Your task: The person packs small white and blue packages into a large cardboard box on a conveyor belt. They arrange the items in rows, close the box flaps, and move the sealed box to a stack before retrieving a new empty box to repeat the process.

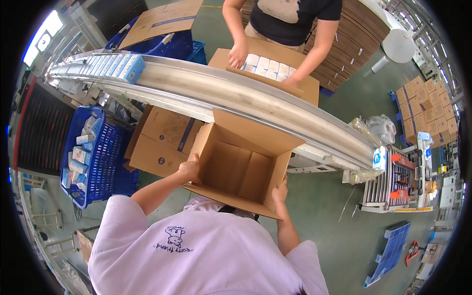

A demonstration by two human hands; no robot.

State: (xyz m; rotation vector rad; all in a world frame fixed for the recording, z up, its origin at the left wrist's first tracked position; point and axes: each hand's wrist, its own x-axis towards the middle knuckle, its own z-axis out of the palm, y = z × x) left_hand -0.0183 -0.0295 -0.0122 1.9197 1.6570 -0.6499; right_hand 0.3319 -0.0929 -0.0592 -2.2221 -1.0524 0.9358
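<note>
An open, empty cardboard box (241, 167) stands in front of me, below the conveyor belt (206, 88), with its flaps spread. My left hand (189, 169) grips the box's left wall near the rim. My right hand (280, 191) holds the box's right near corner. Small white-and-blue cartons (105, 65) ride in a row on the belt at the far left.
Across the belt another person (290, 24) has both hands in a cardboard box filled with small white cartons (268, 66). A blue basket (93, 157) with cartons stands to my left beside flat cardboard (162, 140). A roller stand (398, 182) and stacked boxes (420, 105) are at the right.
</note>
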